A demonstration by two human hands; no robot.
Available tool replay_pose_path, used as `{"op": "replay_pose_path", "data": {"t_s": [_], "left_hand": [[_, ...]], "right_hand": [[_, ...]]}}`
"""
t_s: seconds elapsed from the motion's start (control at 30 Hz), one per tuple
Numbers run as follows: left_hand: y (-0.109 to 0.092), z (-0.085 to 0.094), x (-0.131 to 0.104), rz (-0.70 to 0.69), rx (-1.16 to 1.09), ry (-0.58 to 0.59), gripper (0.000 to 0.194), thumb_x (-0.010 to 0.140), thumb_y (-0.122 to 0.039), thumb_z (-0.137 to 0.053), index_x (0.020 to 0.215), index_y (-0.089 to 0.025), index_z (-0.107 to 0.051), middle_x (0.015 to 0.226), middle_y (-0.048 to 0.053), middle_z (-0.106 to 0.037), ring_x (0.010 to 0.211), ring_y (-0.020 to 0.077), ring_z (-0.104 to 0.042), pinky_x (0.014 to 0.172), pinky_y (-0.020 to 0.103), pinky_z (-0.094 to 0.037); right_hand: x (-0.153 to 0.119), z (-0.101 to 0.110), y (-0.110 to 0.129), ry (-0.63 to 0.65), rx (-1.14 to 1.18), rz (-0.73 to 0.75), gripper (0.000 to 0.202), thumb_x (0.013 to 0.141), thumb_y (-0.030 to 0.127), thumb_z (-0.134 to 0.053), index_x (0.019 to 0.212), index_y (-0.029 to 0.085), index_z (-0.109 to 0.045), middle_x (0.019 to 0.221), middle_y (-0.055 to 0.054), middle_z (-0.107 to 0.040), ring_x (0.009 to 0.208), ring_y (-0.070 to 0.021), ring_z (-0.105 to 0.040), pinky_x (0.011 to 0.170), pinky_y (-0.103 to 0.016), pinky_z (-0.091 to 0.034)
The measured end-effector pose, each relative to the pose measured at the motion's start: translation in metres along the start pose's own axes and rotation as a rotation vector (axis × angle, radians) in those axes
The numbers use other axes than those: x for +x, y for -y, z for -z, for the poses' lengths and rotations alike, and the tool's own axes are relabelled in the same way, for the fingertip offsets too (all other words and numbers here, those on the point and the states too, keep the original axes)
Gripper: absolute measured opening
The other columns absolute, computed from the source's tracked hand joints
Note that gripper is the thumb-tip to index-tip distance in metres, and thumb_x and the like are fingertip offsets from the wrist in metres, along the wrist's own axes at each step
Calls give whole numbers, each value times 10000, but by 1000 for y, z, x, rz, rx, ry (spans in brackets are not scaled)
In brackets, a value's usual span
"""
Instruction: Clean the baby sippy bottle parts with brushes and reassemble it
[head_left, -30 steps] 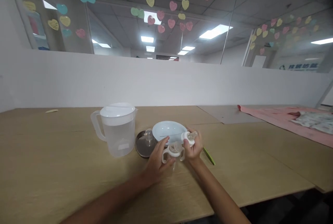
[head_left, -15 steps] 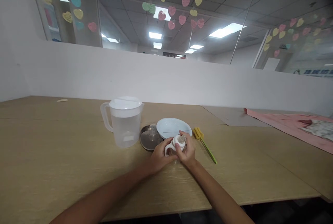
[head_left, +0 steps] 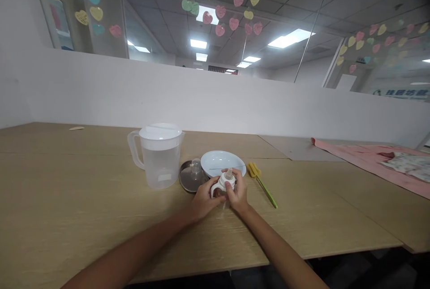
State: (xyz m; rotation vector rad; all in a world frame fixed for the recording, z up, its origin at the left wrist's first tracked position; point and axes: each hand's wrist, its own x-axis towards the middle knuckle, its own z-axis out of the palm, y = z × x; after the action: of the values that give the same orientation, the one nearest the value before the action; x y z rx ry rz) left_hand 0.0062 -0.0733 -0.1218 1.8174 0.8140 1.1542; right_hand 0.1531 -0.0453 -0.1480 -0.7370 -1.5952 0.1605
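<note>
A baby bottle (head_left: 226, 182) with a white collar, a white handle and a clear teat is held between both hands, its teat pointing up. My left hand (head_left: 205, 199) wraps the bottle's body and handle side. Around the collar on the other side are the fingers and thumb of my right hand (head_left: 239, 192). Just behind the hands lies a white oval bowl (head_left: 218, 159), with a thin rod across it. A round metal dish (head_left: 188, 181) with a clear dome-shaped cap (head_left: 196, 166) on it is left of the bowl.
A lidded clear pitcher (head_left: 161, 161) stands left of the dish. A yellow sponge brush (head_left: 254, 170) with a green handle lies right of the bowl. Pink cloth (head_left: 352, 157) covers part of the wooden table (head_left: 302, 217) at the right. A white wall rises behind.
The bottle's teat has tilted more upright between the hands, and the right-hand fingers have shifted slightly around the collar. The whole view has shifted a little.
</note>
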Motion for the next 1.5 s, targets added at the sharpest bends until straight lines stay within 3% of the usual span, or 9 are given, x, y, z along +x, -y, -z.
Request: {"op": "replay_pose_path", "data": {"t_s": [0.1, 0.4, 0.57, 0.8, 1.0, 1.1, 1.27, 1.4, 1.5], "left_hand": [[1, 0, -1, -8, 6, -2, 542, 698, -293, -689, 1192, -133, -533, 1075, 59, -632, 921, 218, -562, 800, 296, -442], [5, 0, -1, -10, 51, -24, 529, 704, -309, -691, 1182, -136, -545, 1016, 49, -639, 878, 201, -555, 748, 269, -435], [2, 1, -1, -4, 46, -14, 549, 704, -323, -688, 1203, -148, -537, 1036, 54, -638, 839, 191, -553, 740, 278, -439], [5, 0, 0, 32, 19, -23, 562, 693, -339, -698, 1190, -132, -540, 969, 55, -636, 823, 185, -541, 719, 270, -430], [6, 1, 1, 17, 15, -20, 537, 743, -405, -640, 1196, -138, -532, 949, 48, -614, 776, 157, -515, 697, 255, -420], [5, 2, 1, -1, -2, -10, 525, 757, -405, -630, 1197, -139, -525, 951, 45, -603, 784, 152, -509, 715, 256, -416], [4, 2, -1, 42, 6, -3, 577, 725, -364, -668, 1229, -135, -504, 853, 24, -601, 735, 148, -513, 702, 264, -412], [4, 2, -1, 55, 20, -18, 579, 712, -341, -679, 1225, -134, -510, 855, 27, -608, 734, 151, -517, 703, 271, -415], [5, 2, 0, 43, 15, -27, 576, 709, -336, -682, 1222, -136, -515, 834, 21, -598, 700, 136, -499, 674, 259, -411]], "right_hand": [[2, 0, 0, 27, 32, -10, 290, 846, 365, -402, 1037, 186, -527, 978, -77, -614, 905, -223, -577, 797, -374, -454], [6, 0, 4, -64, -78, 85, 290, 867, 349, -353, 955, 188, -577, 861, -58, -552, 827, -211, -524, 723, -361, -422], [3, 4, 1, -232, -112, 79, 280, 860, 303, -389, 1069, 181, -529, 837, -50, -559, 794, -202, -538, 738, -372, -424], [14, 20, 9, -174, -358, 508, 169, 782, 181, -453, 927, 185, -538, 722, -29, -547, 682, -179, -504, 682, -364, -393], [10, 17, 9, -72, -409, 636, 199, 756, 176, -472, 929, 193, -569, 675, -21, -550, 655, -174, -520, 694, -387, -433], [6, 16, 5, -7, -399, 606, 220, 765, 200, -478, 956, 222, -585, 792, -49, -612, 727, -193, -568, 728, -419, -452], [11, 21, -1, -158, -253, 330, 330, 803, 270, -461, 1119, 204, -531, 1003, -103, -623, 939, -259, -577, 824, -482, -439], [15, 19, -4, 13, -80, 120, 433, 864, 344, -376, 1257, 185, -462, 1103, -108, -620, 1011, -258, -570, 883, -474, -424], [13, 14, -6, 25, -43, 138, 370, 874, 347, -356, 1149, 199, -555, 1055, -88, -648, 986, -251, -580, 916, -478, -397]]}}
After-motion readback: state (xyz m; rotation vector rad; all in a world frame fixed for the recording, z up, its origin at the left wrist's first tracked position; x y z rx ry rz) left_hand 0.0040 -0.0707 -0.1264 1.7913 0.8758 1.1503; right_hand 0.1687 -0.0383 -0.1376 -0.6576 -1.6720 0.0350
